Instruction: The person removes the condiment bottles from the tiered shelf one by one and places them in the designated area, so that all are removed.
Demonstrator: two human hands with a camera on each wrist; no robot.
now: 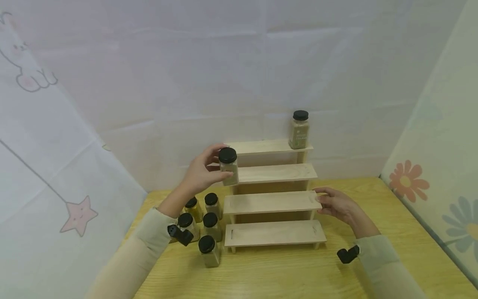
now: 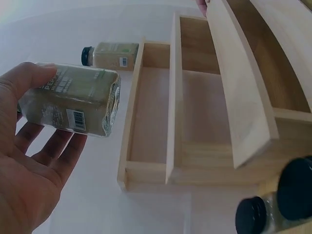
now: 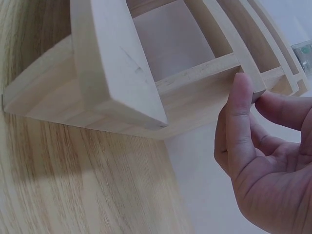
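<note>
My left hand [image 1: 199, 174] holds a spice jar [image 1: 230, 175] upright by its sides, in front of the left part of the upper shelves. It has a black lid and pale contents; in the left wrist view, a barcode label [image 2: 76, 120] shows on the glass. The four-tier wooden rack [image 1: 272, 202] stands against the back wall. At its right side, my right hand [image 1: 337, 205] pinches the end of the second board from the bottom, fingertips on the board's corner in the right wrist view. Another spice jar [image 1: 299, 136] stands at the right end of the top shelf.
Several black-lidded jars [image 1: 210, 227] stand on the wooden table [image 1: 269, 274] left of the rack, partly behind my left forearm. One jar [image 1: 211, 258] is nearest the front. Pale cloth walls [image 1: 209, 74] enclose the back and sides.
</note>
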